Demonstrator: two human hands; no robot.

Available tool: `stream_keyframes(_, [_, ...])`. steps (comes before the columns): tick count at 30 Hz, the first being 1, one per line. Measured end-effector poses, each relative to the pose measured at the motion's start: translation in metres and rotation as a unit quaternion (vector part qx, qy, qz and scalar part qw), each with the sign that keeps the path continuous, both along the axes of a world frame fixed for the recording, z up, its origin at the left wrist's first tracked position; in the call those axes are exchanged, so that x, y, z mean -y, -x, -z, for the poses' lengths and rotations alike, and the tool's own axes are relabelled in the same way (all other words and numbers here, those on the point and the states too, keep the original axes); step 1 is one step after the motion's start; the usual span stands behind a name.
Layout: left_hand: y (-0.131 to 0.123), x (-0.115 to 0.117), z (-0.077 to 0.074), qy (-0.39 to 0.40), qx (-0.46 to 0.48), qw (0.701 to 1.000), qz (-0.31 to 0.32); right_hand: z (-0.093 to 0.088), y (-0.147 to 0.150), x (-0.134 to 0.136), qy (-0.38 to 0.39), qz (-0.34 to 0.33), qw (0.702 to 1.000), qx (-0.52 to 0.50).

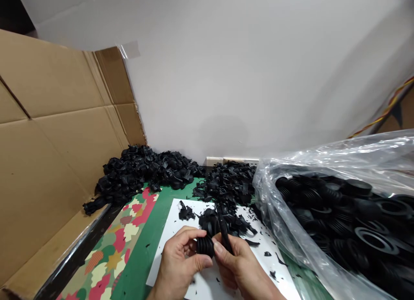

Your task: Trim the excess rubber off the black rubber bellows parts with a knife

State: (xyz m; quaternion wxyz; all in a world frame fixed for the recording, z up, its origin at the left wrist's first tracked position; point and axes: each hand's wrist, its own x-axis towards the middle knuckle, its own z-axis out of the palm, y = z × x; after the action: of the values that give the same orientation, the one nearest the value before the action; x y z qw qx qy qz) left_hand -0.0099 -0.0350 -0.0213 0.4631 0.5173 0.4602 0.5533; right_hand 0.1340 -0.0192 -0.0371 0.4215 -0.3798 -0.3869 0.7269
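Bellows near center over white sheet, pinched in my left hand; right hand closed on black tool at its edge. Looks mid-trim. Next: steady blade, rotate part. 2 piles far, bag right.

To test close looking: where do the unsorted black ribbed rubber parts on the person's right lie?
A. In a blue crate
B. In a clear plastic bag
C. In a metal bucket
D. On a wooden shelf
B: the ribbed rubber parts at the right sit inside a clear plastic bag with its top open.
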Motion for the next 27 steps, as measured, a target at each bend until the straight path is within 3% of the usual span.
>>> stream_keyframes(7, [0.001,0.002,-0.001,0.058,0.015,0.998,0.020,-0.019,-0.004,0.006,0.087,-0.014,0.992,-0.090])
stream_keyframes(14, [0.000,0.004,0.006,0.082,-0.025,0.996,0.019,-0.013,-0.001,0.003,0.095,-0.031,0.991,-0.092])
stream_keyframes(17, [0.001,0.005,0.007,0.069,-0.048,0.996,0.014,-0.002,0.003,0.001,0.072,-0.019,0.996,-0.059])
stream_keyframes(21, [0.002,0.005,0.005,0.046,-0.077,0.996,0.008,0.003,0.002,-0.001,-0.015,0.037,0.997,0.058])
stream_keyframes(27, [0.001,0.005,0.000,0.022,-0.090,0.996,0.005,-0.029,-0.025,0.001,-0.112,0.161,0.978,0.073])
